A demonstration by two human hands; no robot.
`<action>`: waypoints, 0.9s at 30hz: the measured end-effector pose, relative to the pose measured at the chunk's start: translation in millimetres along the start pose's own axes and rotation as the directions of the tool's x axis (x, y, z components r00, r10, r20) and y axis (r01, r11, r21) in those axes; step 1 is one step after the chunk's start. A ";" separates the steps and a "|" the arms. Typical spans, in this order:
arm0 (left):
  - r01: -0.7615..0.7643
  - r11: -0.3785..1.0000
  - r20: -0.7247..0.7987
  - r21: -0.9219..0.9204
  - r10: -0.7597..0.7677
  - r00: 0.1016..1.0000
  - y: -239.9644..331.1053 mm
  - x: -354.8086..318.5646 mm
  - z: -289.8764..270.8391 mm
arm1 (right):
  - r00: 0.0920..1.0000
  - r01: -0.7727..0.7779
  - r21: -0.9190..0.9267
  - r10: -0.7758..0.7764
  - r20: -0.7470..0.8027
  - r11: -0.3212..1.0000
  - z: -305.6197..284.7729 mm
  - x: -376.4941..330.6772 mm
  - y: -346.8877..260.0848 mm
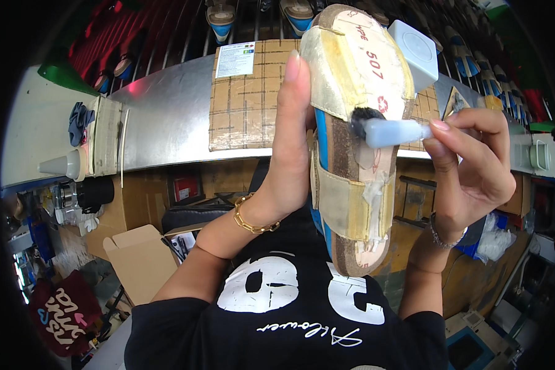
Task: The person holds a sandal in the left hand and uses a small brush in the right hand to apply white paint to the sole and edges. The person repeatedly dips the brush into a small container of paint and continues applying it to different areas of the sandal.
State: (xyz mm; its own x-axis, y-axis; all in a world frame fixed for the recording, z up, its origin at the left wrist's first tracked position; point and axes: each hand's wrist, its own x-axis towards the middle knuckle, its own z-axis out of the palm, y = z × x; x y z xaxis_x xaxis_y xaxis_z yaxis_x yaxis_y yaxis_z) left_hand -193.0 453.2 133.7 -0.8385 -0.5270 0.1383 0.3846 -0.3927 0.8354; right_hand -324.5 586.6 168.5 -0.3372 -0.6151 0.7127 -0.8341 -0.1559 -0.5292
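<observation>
My left hand (288, 132) grips an unfinished sandal (342, 145) from its left side, thumb up along the edge, the other fingers hidden behind it. The sandal is held upright with its underside toward me. Pale straps are folded over a cork-brown and cream base, and a strip of blue shows along the left edge. In my right hand (475, 157), a small brush (398, 132) with a pale blue handle is pinched between thumb and fingers. Its dark bristles (365, 117) touch the base at the lower edge of the upper strap.
A flat cardboard box (246, 105) lies on the metal work table (160, 117). Behind the sandal stands a white block-shaped container (415, 52). More shoes on blue forms (222, 21) sit on the roller rack beyond. An opened carton (142, 256) is below at the left.
</observation>
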 end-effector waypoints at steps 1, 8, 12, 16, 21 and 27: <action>0.005 1.000 0.012 -0.009 -0.005 1.000 -0.3 0.0 -0.7 | 1.000 -0.002 0.010 0.002 0.024 1.000 -1.8 0.2 1.7; 0.069 0.986 -0.052 -0.151 -0.078 0.996 -1.0 0.7 -1.4 | 0.981 0.002 0.012 -0.004 0.196 1.000 -15.3 6.2 5.9; 0.028 0.994 -0.115 -0.110 -0.041 0.993 -1.5 1.5 -3.9 | 0.962 -0.042 0.034 0.031 0.270 0.999 -19.3 10.3 4.1; -0.010 0.997 -0.130 -0.080 -0.001 0.992 1.3 1.8 -2.3 | 0.956 -0.082 0.032 0.070 0.284 0.996 -18.3 12.9 1.4; -0.023 0.998 -0.122 -0.050 0.017 0.992 0.8 3.0 -5.9 | 0.958 -0.040 0.014 0.034 0.283 0.999 -19.4 11.1 1.9; -0.043 0.999 -0.153 0.029 0.047 0.987 1.4 0.7 -2.9 | 0.953 -0.023 0.027 0.014 0.304 0.999 -21.3 7.9 4.2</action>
State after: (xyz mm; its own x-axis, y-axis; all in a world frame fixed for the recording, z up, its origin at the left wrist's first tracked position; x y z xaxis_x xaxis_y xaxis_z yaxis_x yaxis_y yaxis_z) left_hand -192.0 450.0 133.4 -0.7507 -0.6539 0.0940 0.4089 -0.3482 0.8436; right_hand -340.0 597.6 181.7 -0.2004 -0.8228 0.5318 -0.8138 -0.1624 -0.5580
